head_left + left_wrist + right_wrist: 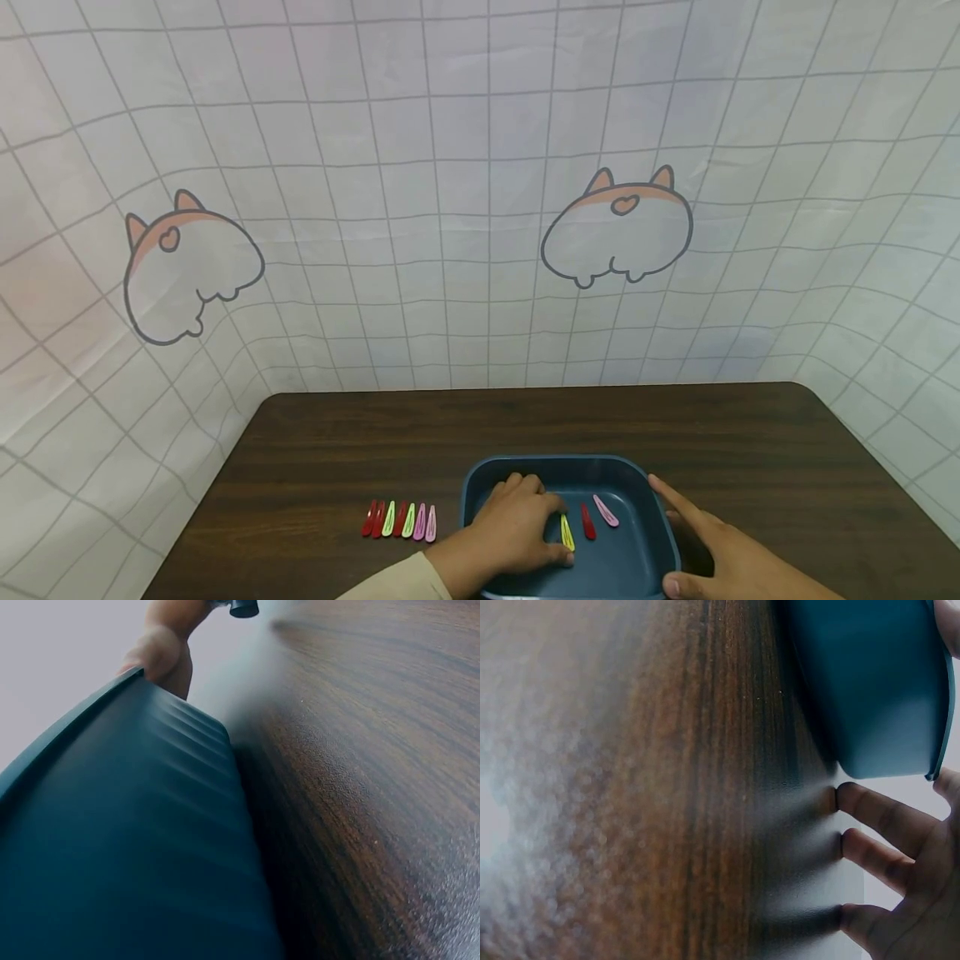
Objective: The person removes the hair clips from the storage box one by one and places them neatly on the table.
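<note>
A dark blue tray (570, 465) sits on the table, holding a yellow snap hair clip (567, 533), a red hair clip (588, 522) and a pink hair clip (606, 512). My left hand (517, 525) reaches over the tray's left side, palm down, thumb and index finger apart beside the yellow clip. The area under its palm is hidden. At the tray's right wall, my right hand (723, 546) touches the rim with extended index finger and thumb. In the right wrist view, its other fingers (885, 817) spread out, fingertips at the table.
Left of the tray, a row of several red, yellow-green and pink hair clips (398, 520) lies on the dark wooden table (330, 442). A white grid-patterned cloth (465, 250) with cartoon corgi prints hangs behind and along both sides.
</note>
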`<control>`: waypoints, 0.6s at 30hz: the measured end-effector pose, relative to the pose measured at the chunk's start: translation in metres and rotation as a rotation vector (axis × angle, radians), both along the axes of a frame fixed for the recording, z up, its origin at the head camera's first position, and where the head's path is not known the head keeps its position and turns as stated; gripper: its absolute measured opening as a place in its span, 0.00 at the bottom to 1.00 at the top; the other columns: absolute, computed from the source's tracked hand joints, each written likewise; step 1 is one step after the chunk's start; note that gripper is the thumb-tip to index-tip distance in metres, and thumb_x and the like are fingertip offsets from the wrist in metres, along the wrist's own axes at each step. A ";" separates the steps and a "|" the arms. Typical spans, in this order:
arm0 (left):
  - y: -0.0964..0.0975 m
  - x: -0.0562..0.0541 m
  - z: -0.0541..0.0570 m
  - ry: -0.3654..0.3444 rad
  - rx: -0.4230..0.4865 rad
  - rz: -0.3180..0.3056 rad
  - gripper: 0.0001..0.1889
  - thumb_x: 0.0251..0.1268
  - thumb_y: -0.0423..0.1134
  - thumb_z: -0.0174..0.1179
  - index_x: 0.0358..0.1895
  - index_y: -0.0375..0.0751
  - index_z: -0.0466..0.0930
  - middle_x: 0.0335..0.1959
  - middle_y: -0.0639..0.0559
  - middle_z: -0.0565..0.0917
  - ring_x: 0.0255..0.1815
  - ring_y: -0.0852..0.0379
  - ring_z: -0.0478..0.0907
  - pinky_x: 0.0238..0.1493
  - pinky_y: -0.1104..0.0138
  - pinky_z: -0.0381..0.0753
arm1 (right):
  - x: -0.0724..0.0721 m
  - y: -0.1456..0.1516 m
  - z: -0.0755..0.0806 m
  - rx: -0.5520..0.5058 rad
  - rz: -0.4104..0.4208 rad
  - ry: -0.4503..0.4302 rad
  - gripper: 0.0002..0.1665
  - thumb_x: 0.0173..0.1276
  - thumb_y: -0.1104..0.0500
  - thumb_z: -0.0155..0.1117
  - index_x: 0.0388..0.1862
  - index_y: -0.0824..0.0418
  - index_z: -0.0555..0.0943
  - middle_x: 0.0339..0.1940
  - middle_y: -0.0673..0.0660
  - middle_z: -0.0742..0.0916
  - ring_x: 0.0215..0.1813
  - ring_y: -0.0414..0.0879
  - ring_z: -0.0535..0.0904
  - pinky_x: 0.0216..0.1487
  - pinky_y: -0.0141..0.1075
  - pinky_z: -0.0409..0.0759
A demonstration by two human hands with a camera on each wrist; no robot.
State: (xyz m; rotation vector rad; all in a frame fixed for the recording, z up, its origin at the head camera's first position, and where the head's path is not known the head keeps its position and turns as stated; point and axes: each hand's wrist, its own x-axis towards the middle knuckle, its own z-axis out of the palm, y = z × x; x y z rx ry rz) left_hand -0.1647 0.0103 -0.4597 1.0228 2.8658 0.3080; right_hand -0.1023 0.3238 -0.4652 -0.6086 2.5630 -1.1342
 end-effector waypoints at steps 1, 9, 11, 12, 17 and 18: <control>0.000 0.000 0.000 -0.008 0.001 0.000 0.28 0.52 0.68 0.73 0.56 0.63 0.86 0.43 0.60 0.77 0.44 0.60 0.69 0.48 0.62 0.72 | 0.000 0.000 0.000 -0.001 0.000 -0.003 0.59 0.71 0.50 0.69 0.87 0.47 0.40 0.72 0.71 0.74 0.66 0.74 0.73 0.45 0.65 0.81; 0.000 0.000 0.001 -0.039 -0.008 0.003 0.27 0.52 0.67 0.73 0.56 0.66 0.85 0.42 0.61 0.75 0.43 0.61 0.67 0.48 0.63 0.71 | 0.001 0.000 -0.002 0.003 -0.002 -0.012 0.59 0.72 0.50 0.69 0.86 0.47 0.40 0.71 0.71 0.74 0.65 0.73 0.73 0.44 0.63 0.82; 0.000 0.000 0.002 -0.040 -0.009 0.003 0.27 0.53 0.66 0.73 0.56 0.66 0.85 0.41 0.62 0.74 0.42 0.61 0.67 0.47 0.63 0.71 | 0.000 0.000 -0.002 -0.007 -0.004 -0.028 0.59 0.72 0.51 0.69 0.86 0.47 0.40 0.71 0.73 0.73 0.65 0.76 0.72 0.44 0.66 0.81; 0.000 0.000 0.001 -0.038 -0.010 0.002 0.27 0.53 0.66 0.73 0.56 0.66 0.85 0.41 0.62 0.74 0.42 0.61 0.67 0.46 0.63 0.70 | 0.000 0.000 -0.002 -0.010 -0.005 -0.033 0.59 0.72 0.51 0.69 0.86 0.47 0.40 0.71 0.73 0.73 0.65 0.77 0.71 0.43 0.68 0.80; 0.000 0.000 0.002 -0.032 -0.011 0.001 0.26 0.52 0.66 0.74 0.56 0.67 0.86 0.41 0.62 0.75 0.42 0.61 0.67 0.46 0.63 0.71 | 0.000 0.000 -0.002 -0.017 -0.007 -0.039 0.58 0.72 0.50 0.69 0.86 0.46 0.40 0.71 0.74 0.73 0.66 0.78 0.70 0.44 0.70 0.78; 0.000 0.000 0.002 -0.032 -0.009 0.002 0.26 0.52 0.66 0.74 0.56 0.67 0.86 0.41 0.61 0.75 0.43 0.61 0.67 0.47 0.63 0.71 | 0.000 0.000 -0.002 -0.016 -0.007 -0.034 0.58 0.72 0.50 0.69 0.86 0.46 0.40 0.71 0.73 0.73 0.66 0.78 0.70 0.44 0.71 0.78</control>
